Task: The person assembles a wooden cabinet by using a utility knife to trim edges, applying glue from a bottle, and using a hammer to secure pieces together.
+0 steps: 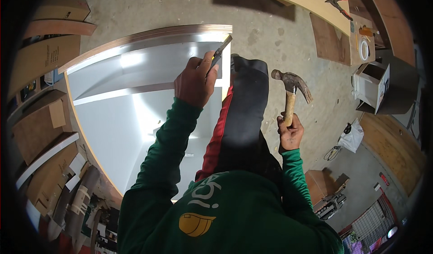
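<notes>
Evidently two tools up: cutter at the far right corner of the cabinet, claw hammer held off to the right.

We see the left hand wrapped round the slim cutter, its tip over the corner where the far wooden edge meets the pale right edge; whether it touches, we cannot tell. Right hand grasps the hammer low on its wooden handle, head up, above the floor and apart from the cabinet. One leg lies just beside the right edge. For good work here, we judge: seat the tip squarely on the edge, keep fingers back from it, keep the leg out of its line; any taps light, hammer face flat, lest the edge chip.
</notes>
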Action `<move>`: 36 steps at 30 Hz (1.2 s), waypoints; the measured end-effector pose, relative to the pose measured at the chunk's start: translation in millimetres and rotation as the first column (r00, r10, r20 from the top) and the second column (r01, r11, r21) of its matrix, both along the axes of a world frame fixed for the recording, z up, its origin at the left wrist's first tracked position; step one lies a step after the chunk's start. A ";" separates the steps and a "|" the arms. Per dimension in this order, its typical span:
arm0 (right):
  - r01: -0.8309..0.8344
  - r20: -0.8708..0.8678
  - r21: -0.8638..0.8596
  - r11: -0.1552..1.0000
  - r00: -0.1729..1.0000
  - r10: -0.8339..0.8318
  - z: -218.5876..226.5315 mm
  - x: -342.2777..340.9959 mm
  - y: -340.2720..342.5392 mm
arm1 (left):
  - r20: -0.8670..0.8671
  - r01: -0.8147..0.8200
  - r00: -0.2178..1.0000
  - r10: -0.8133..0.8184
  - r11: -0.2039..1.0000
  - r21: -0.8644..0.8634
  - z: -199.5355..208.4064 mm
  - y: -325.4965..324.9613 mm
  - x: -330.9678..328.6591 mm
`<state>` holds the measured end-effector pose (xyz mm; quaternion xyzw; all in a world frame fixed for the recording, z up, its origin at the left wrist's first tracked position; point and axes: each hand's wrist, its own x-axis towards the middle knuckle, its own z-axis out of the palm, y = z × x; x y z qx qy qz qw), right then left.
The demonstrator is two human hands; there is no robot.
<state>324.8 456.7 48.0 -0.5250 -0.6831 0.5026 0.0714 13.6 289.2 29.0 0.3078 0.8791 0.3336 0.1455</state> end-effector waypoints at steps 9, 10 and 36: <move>0.024 0.011 -0.043 0.999 1.000 -0.023 -0.9 -2.6 -1.2 | -0.012 0.010 1.000 -0.010 1.000 0.003 -6.0 -0.3 -3.6; 0.019 0.012 -0.034 0.999 1.000 -0.019 -2.3 -1.9 -0.9 | -0.013 0.009 1.000 -0.008 1.000 0.005 -5.7 -0.1 -3.5; 0.031 0.014 -0.076 0.997 0.999 -0.030 0.4 -10.6 -2.4 | 0.060 -0.027 0.998 0.027 1.000 0.003 3.6 1.0 -5.2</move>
